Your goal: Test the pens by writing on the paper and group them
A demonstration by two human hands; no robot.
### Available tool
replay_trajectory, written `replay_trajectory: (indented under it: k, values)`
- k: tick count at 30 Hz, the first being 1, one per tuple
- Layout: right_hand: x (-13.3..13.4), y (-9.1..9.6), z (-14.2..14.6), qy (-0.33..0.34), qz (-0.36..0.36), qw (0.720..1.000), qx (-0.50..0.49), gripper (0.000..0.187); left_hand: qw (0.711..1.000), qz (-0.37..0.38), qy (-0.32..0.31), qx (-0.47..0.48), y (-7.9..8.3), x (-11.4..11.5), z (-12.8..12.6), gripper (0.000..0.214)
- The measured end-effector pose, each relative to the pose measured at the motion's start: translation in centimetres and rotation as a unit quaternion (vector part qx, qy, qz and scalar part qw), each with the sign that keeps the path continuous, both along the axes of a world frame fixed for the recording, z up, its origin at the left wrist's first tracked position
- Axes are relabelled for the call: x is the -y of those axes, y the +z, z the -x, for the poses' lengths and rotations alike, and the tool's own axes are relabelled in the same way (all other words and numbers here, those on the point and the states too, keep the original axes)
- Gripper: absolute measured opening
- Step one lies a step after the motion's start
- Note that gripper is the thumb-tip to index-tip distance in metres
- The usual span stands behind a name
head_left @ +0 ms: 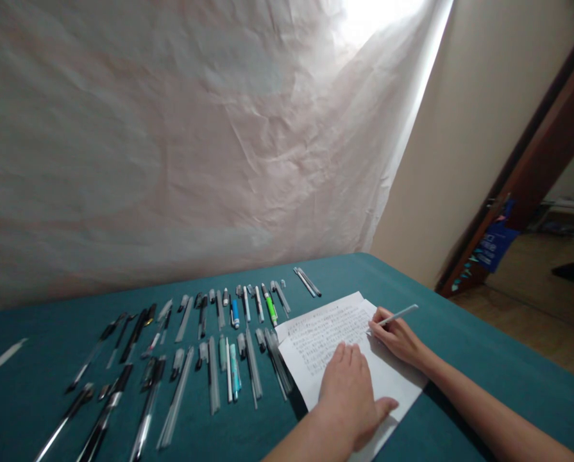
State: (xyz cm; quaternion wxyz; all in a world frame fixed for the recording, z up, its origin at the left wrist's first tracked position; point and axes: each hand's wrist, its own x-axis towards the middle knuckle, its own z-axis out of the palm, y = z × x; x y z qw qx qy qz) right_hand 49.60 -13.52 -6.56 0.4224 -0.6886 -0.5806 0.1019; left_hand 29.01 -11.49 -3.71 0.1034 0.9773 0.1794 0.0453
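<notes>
Pale, creased cloth (210,147) hangs behind a green-covered counter (469,346), with an open doorway off to the right. Rows of pens (270,307), many with caps beside them, fill the counter's left and middle, and two more lie near its far edge.

Writing looks like the step in hand. To do it well, I would keep the right wrist resting on the sheet (396,383), the grip light and the pen (402,313) at an easy slant, letting the fingers make the small strokes. Firm, even pressure from the left hand (349,388) should stop the sheet from skidding over the one beneath (322,314) (loose paper slides readily).

On the right hand (395,337), the fingers are closed in a pinch round the pen's lower part. The left fingers lie flat and together, thumb spread wide, pressing on the sheet and grasping nothing.

The pen is slim and pale, its back end rising to the right and its tip low at the sheet's upper right; whether the tip touches, I cannot tell. The sheet is white, set askew, with dense dark lines too small to read above a blank lower part.
</notes>
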Motion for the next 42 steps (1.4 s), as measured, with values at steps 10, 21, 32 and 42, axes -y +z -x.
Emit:
replay_trajectory:
  k: [10, 21, 32, 42]
  values:
    - [0.1, -0.2, -0.3, -0.015, 0.024, 0.999, -0.022, 0.021, 1.0, 0.003, 0.0, 0.001, -0.1, 0.0, 0.0, 0.083]
    - [0.1, -0.2, -0.2, -0.012, 0.026, 0.999, -0.028, 0.023, 1.0, 0.013, -0.006, -0.005, 0.8, -0.5, 0.2, 0.076]
    - [0.1, 0.8, 0.6, -0.008, 0.008, 0.998, -0.056, 0.03, 0.971, -0.051, 0.228, 0.053, 5.2, -8.3, 4.8, 0.031]
    - [-1.2, 2.6, 2.7, 0.003, -0.018, 0.995, -0.098, 0.04, 0.969, 0.024, 0.216, 0.119, 4.9, -9.1, 5.2, 0.023]
